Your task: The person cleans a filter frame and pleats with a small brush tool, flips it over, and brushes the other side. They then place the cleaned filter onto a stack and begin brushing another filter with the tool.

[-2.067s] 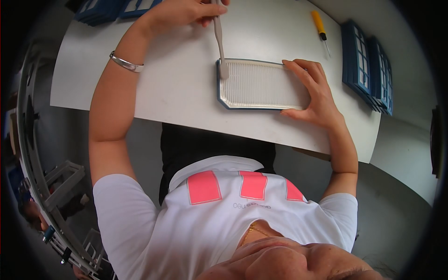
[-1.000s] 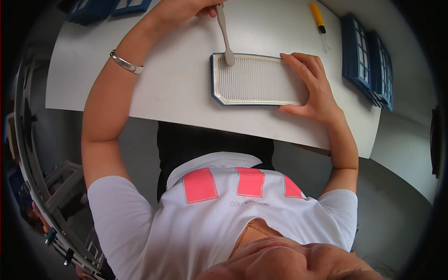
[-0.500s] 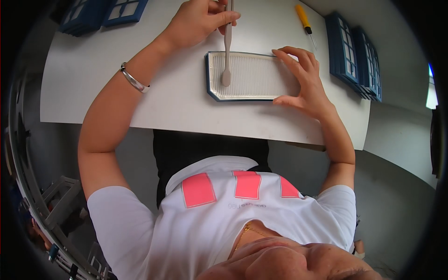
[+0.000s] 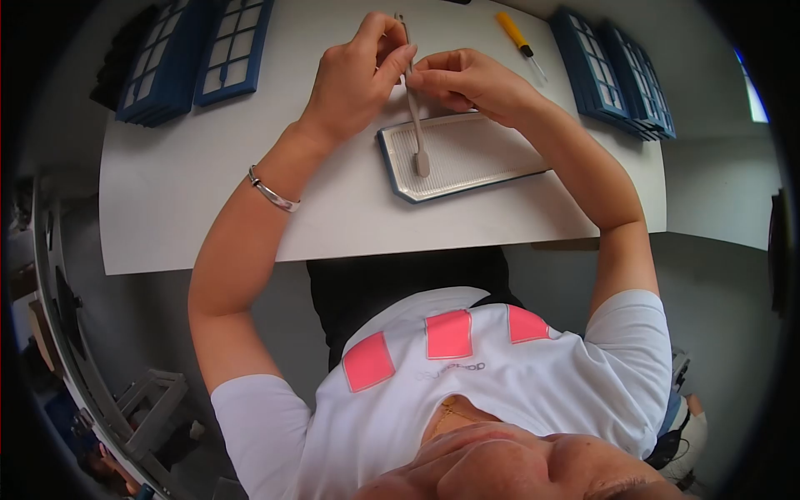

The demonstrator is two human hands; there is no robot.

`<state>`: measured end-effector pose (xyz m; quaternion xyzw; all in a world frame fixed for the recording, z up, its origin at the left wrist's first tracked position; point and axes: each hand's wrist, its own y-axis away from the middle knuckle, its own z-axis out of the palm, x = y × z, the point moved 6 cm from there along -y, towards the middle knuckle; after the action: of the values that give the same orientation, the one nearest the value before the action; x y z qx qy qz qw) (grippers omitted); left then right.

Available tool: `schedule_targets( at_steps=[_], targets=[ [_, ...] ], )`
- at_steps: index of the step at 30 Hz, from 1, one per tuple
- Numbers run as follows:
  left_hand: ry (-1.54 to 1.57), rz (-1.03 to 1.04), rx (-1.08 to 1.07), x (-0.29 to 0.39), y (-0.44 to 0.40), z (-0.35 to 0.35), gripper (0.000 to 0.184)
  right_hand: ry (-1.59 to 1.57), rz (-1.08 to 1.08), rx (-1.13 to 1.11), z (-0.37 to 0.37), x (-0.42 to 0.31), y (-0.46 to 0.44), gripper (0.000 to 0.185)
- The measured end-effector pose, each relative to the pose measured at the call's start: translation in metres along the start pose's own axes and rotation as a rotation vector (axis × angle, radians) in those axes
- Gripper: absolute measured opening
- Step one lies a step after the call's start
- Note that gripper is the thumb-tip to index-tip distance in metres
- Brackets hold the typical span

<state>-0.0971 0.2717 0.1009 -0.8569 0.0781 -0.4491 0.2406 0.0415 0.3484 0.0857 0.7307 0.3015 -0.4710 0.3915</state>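
Note:
My left hand [image 4: 354, 79], with a silver bracelet on the wrist, grips the upper handle of a long grey tool [image 4: 414, 117]. The tool's flat, rounded end rests over the left part of a white pleated panel [image 4: 475, 154] with a blue rim, lying on the white table. My right hand [image 4: 475, 83] is closed beside my left hand, its thumb and fingers pinched at the tool's handle just above the panel. The right forearm covers the panel's upper right corner.
Blue framed panels are stacked at the table's [image 4: 192, 225] back left [image 4: 158, 67] and right [image 4: 592, 67]. A yellow-handled screwdriver [image 4: 512, 32] lies at the back. White racks [image 4: 154, 408] stand at the lower left, where part of a person shows [image 4: 117, 467].
My right hand has let go of the panel's right end and moved up and left to the tool. Within the view, the panel sits lower and more tilted, and the left stacks show more fully.

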Motion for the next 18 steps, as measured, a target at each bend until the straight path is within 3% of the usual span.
schedule_targets(
  at_steps=[6, 9, 11, 14, 18],
  targets=[
    [-0.093, 0.070, -0.015, 0.005, 0.001, 0.006, 0.022, -0.103, 0.006, 0.019, -0.003, 0.002, 0.006, 0.030],
    [-0.061, 0.006, -0.043, 0.004, 0.001, 0.003, 0.023, 0.046, -0.024, 0.036, -0.011, 0.000, 0.011, 0.027],
    [0.045, -0.168, -0.110, -0.004, -0.001, 0.003, 0.025, -0.035, -0.117, 0.129, -0.016, -0.007, 0.019, 0.025],
    [0.202, -0.206, -0.202, -0.002, 0.001, 0.007, 0.036, -0.066, -0.161, 0.156, -0.028, 0.003, 0.024, 0.026],
    [0.159, -0.137, -0.390, 0.014, 0.012, 0.030, 0.041, -0.006, -0.212, 0.257, -0.030, 0.014, 0.033, 0.031]
  ],
)
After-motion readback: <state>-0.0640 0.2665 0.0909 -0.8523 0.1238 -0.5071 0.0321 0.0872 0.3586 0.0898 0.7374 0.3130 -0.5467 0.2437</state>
